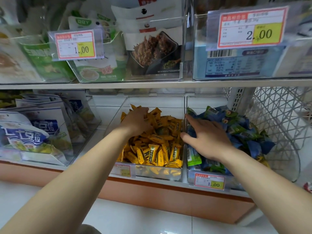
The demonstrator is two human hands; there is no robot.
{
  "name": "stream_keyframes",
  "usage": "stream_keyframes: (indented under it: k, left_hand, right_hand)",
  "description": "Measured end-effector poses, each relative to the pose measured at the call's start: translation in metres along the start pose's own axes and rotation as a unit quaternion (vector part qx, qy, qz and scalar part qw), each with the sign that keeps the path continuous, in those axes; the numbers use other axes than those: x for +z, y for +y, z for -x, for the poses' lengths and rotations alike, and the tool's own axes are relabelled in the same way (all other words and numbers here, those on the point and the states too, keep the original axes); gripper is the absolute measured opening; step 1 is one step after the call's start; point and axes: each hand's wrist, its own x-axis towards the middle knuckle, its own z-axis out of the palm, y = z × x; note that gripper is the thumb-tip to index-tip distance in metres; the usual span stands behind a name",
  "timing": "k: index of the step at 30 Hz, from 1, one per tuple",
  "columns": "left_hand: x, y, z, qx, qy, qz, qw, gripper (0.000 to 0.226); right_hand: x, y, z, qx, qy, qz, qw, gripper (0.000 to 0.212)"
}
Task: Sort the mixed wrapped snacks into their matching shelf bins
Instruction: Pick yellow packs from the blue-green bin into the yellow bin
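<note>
The left hand [136,122] reaches into the middle clear bin [168,175] on the lower shelf, its back to the camera and its fingertips down among the yellow wrapped snacks [160,151] at the far end of the pile. Whether it pinches a packet there cannot be told. A darker, greenish packet [162,130] lies in the yellow heap just right of that hand.

The right hand [208,137] lies with fingers spread and straight on the blue wrapped snacks [244,134] in the neighbouring right bin [190,176]. Its forefinger points along the clear wall between the two bins and its thumb reaches left towards that wall. It grips nothing. A bright green packet [194,158] with a barcode sits at the front left of this bin, under the wrist, and other green-ended packets are mixed through the blue ones.

The yellow packets carry dark vertical bands of Chinese characters, too small to read. The right bin's price tag [209,181] reads 1.00 on a yellow patch; the middle bin's tag [123,170] is blurred. On the upper shelf one tag [76,44] reads 1.00 and a larger one [251,27] reads 2.00. Behind the first stand green pouches [83,22] with letters like "QQY", beside a dark pouch [152,53] picturing a brown snack in a dish. Lower left stand white and blue pouches [33,130] with large Chinese characters. A white wire basket [278,115] stands at the far right
</note>
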Motion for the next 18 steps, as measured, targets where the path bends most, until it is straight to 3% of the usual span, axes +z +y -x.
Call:
stream_keyframes:
  k: [3, 5, 8, 13, 18]
  left_hand:
    - [0.006, 0.023, -0.007, 0.044, 0.043, -0.185, 0.981, 0.059]
    - [0.015, 0.039, -0.017, 0.11, 0.053, -0.139, 0.983, 0.037]
    - [0.035, 0.048, -0.031, 0.139, -0.026, -0.1, 0.985, 0.014]
    - [0.047, 0.033, -0.045, 0.107, -0.083, -0.181, 0.974, 0.026]
    - [0.045, 0.032, -0.045, 0.104, -0.14, -0.155, 0.972, 0.04]
  right_hand:
    - [0.001, 0.0, 0.0, -0.003, 0.007, -0.001, 1.0, 0.082]
    - [0.002, 0.001, 0.0, -0.005, 0.01, -0.003, 1.0, 0.081]
    - [0.002, 0.003, 0.0, -0.005, 0.009, -0.005, 1.0, 0.082]
    - [0.004, 0.005, -0.001, -0.01, 0.011, -0.005, 1.0, 0.083]
    - [0.004, 0.005, -0.002, -0.011, 0.011, -0.008, 1.0, 0.083]
